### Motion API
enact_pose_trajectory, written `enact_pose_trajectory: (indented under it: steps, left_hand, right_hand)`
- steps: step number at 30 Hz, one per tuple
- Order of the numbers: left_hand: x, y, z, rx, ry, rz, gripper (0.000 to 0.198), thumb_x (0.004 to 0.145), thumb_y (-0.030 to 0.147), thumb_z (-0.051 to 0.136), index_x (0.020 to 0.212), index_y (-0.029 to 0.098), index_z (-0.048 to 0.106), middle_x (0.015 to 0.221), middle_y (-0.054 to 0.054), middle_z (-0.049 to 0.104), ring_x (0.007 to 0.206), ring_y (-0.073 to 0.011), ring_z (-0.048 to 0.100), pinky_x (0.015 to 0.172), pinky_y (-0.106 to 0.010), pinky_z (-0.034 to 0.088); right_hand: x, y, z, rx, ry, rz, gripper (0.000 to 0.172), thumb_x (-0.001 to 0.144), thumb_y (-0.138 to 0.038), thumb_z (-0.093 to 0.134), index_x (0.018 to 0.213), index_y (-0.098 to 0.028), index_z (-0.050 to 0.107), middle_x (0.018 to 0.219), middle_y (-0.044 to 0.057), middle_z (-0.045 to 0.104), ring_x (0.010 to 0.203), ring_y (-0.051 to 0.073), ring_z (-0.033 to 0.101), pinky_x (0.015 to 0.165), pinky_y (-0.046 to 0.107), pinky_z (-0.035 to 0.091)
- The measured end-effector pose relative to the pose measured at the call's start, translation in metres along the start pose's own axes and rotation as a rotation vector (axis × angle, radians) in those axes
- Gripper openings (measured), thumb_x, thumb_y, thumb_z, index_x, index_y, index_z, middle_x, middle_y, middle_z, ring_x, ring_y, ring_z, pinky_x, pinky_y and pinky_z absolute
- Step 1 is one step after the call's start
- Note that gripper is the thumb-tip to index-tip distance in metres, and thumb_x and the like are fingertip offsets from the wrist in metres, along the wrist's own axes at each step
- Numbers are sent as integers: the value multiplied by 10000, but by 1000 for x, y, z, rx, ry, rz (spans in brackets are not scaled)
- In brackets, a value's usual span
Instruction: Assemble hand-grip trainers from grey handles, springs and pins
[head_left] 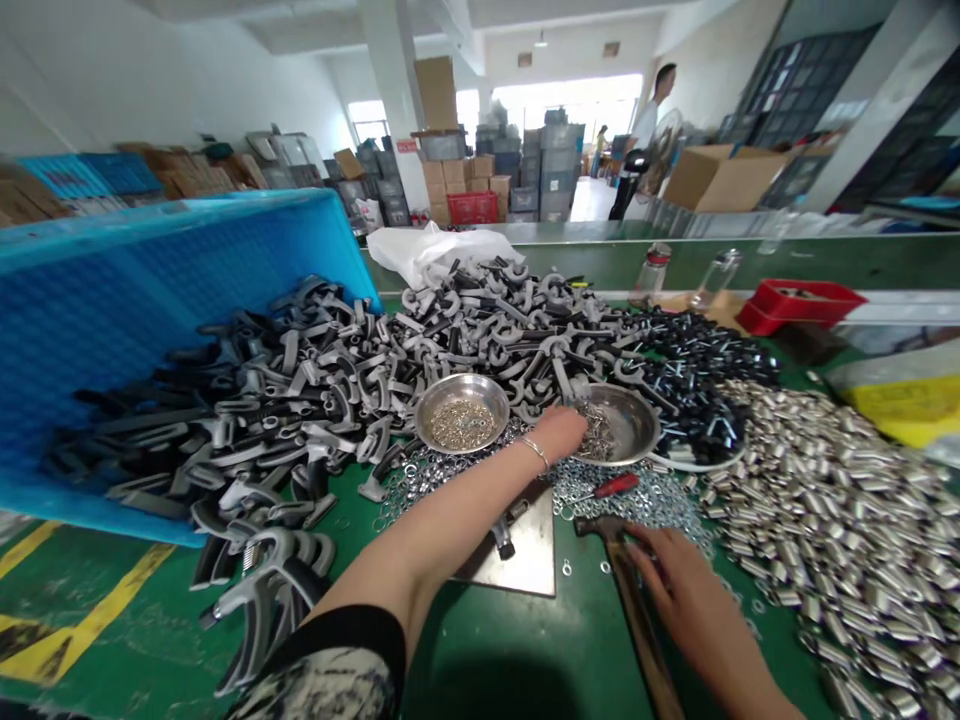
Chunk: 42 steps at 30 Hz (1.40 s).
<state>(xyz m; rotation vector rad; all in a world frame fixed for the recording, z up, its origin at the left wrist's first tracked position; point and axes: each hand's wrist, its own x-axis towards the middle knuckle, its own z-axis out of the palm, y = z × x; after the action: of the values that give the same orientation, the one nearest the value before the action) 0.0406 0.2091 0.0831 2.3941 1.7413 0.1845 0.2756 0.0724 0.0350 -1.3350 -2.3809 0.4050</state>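
My left hand [559, 432] reaches into a steel dish [622, 425], its fingertips hidden among small metal parts. My right hand [679, 600] lies over the wooden handle of a hammer [630, 590] and appears to grip it. Between my hands sit a steel plate [525, 560] with a dark metal part [502, 535] on it and a red-handled screwdriver [615, 487] on spilled washers [622, 505]. A second dish [461, 415] holds small fittings. Grey-and-black metal clamps [300, 400] heap up to the left, and silver metal sleeves [832, 510] lie in a pile to the right.
A tilted blue plastic crate [150, 300] spills clamps onto the green bench [495, 670]. Dark bolts [697, 370], a red tray [795, 305], glass jars [652, 270] and a white bag [442, 250] lie beyond. A person [645, 130] stands far back among stacked boxes.
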Motion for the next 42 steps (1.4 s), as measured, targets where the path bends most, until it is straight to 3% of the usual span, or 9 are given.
enact_pose_trajectory:
  steps: [5,12,16,20,25,28,31,37,42]
  left_hand:
    - [12,-3,12,-86,-16,-18,137,808,64,598,800,105,729,907,-152,727,951,-263,666,897,-379,468]
    - [-9,7,-2,-308,159,-59,173,909,205,518,946,163,682,977,-43,718,912,-161,651,793,-254,495]
    - [-76,-2,-18,-355,244,-66,181,964,239,456,1018,181,618,1001,-33,701,883,-151,639,767,-262,479]
    - [-179,-5,-24,-144,199,-112,191,974,277,466,926,185,627,877,-51,696,845,-216,631,827,-376,446]
    - [-256,49,1,-265,61,49,197,964,260,477,876,183,636,843,-54,707,807,-210,641,852,-387,439]
    - [-261,68,7,-645,99,-104,151,941,299,550,914,195,656,858,-28,722,778,-169,650,753,-287,467]
    - [-254,49,-3,-984,217,-265,161,949,325,540,966,204,645,845,1,707,702,-125,634,662,-227,467]
    - [-222,-24,5,-738,422,-423,96,861,245,643,806,178,683,854,-11,638,844,-157,593,782,-265,452]
    - [-204,-31,36,-666,383,-493,97,855,198,640,775,166,683,832,-8,615,807,-147,585,762,-263,456]
  right_hand:
    - [-75,-21,11,65,-138,150,454,954,-417,471,1390,-292,503,1108,107,643,906,254,694,807,389,579]
    - [-45,-26,14,348,-179,351,626,891,-476,496,1429,-160,440,1150,141,677,999,296,683,888,436,548]
    - [-36,-20,-7,768,-393,548,569,886,-593,487,1248,-170,608,966,89,729,895,281,702,813,380,568]
    - [-48,-29,-24,896,-382,617,520,803,-652,608,1096,-230,687,958,59,739,907,280,698,771,324,569]
    - [-40,-78,-11,1026,-370,561,486,824,-594,636,1136,-223,661,903,49,729,839,251,690,736,316,560]
    - [-28,-102,1,1074,-394,405,432,816,-563,664,1061,-208,671,1025,72,725,959,266,670,865,340,535]
    - [-27,-107,0,1027,-382,367,405,849,-552,636,1075,-217,643,982,57,715,923,238,667,824,311,536]
    - [-26,-90,-18,922,-352,568,556,898,-607,529,1334,-272,451,581,-68,547,391,122,456,372,223,360]
    - [-7,-67,-19,756,-330,464,551,883,-618,529,1309,-269,513,767,4,665,614,196,639,486,267,499]
